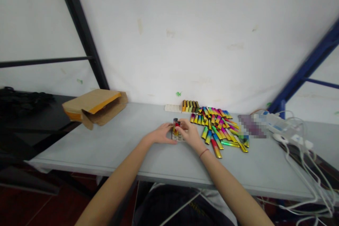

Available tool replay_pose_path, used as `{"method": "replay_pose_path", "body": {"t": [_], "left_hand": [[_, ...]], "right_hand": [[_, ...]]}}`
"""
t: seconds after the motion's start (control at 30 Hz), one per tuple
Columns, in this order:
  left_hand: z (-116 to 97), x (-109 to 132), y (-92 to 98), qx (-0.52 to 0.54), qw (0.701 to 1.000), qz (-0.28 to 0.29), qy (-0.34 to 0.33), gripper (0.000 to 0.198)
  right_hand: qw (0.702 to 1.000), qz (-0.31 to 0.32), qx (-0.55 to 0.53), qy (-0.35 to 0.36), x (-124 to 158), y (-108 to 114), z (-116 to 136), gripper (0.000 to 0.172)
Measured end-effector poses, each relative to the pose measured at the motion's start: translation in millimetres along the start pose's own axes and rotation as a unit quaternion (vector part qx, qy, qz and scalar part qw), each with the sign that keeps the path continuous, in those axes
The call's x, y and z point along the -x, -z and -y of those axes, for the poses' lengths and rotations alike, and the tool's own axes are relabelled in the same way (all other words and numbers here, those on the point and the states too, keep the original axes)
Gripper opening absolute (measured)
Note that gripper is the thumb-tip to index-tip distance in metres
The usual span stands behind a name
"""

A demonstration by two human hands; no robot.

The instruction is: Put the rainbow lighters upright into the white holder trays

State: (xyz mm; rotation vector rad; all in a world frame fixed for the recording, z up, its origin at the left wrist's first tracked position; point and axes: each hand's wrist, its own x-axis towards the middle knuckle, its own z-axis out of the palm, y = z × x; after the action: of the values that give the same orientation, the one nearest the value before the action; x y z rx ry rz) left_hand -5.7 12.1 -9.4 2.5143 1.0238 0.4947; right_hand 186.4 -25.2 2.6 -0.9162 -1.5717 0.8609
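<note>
Both my hands meet at the middle of the grey table [106, 148]. My left hand [162, 134] rests with its fingers curled against a small clear tray [178, 136] and steadies it. My right hand [189, 133] pinches a red and yellow lighter [177, 125] standing upright in that tray. Just right of my right hand lies a pile of several rainbow-coloured lighters [219, 129]. A short row of lighters stands upright in another tray [190, 106] by the wall, next to a white tray [172, 108].
An open cardboard box [95, 107] lies on its side at the table's left end. White power strips and cables [288, 130] crowd the right end. Black metal frame bars [87, 42] rise at the left, a blue one [304, 70] at the right.
</note>
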Motion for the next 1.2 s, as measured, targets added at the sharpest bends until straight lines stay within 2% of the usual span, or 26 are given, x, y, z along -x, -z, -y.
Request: {"method": "replay_pose_path", "body": {"t": [0.1, 0.33, 0.53, 0.57, 0.63, 0.7, 0.73, 0.83, 0.9, 1.0, 1.2], "left_hand": [[3, 0, -0.3, 0.006, 1.0, 0.007, 0.003, 0.081], [5, 3, -0.1, -0.016, 1.0, 0.009, 0.024, 0.081], [8, 3, -1.4, -0.005, 1.0, -0.006, 0.019, 0.081], [8, 3, -1.5, -0.005, 1.0, -0.007, 0.018, 0.08], [7, 3, -0.9, -0.008, 1.0, -0.004, 0.02, 0.079], [5, 4, 0.5, -0.016, 0.999, 0.003, 0.027, 0.079], [3, 4, 1.3, -0.021, 0.999, 0.008, 0.032, 0.079], [0, 4, 3.3, -0.031, 0.999, 0.02, 0.04, 0.079], [-2, 4, 3.9, -0.033, 0.998, 0.021, 0.039, 0.08], [-2, 4, 3.5, -0.026, 0.999, 0.019, 0.035, 0.08], [0, 4, 2.4, -0.018, 0.999, 0.014, 0.037, 0.081]], "right_hand": [[0.999, -0.019, 0.04, 0.026, 1, -3, 2, 0.024], [0.994, -0.011, 0.095, 0.049, 0, -5, -5, 0.026], [0.971, 0.051, 0.202, 0.119, 1, -1, -1, 0.024], [0.965, 0.049, 0.223, 0.126, -1, 2, 0, 0.025], [0.955, 0.001, 0.273, 0.119, -9, 10, -1, 0.028], [0.929, -0.088, 0.354, 0.07, -19, 21, -7, 0.033], [0.902, -0.117, 0.413, 0.039, -25, 27, -12, 0.034], [0.817, -0.102, 0.567, -0.029, -39, 40, -25, 0.033], [0.782, -0.075, 0.617, -0.052, -43, 43, -30, 0.034], [0.765, -0.055, 0.637, -0.072, -44, 42, -31, 0.038], [0.771, -0.015, 0.635, -0.048, -44, 40, -27, 0.033]]}}
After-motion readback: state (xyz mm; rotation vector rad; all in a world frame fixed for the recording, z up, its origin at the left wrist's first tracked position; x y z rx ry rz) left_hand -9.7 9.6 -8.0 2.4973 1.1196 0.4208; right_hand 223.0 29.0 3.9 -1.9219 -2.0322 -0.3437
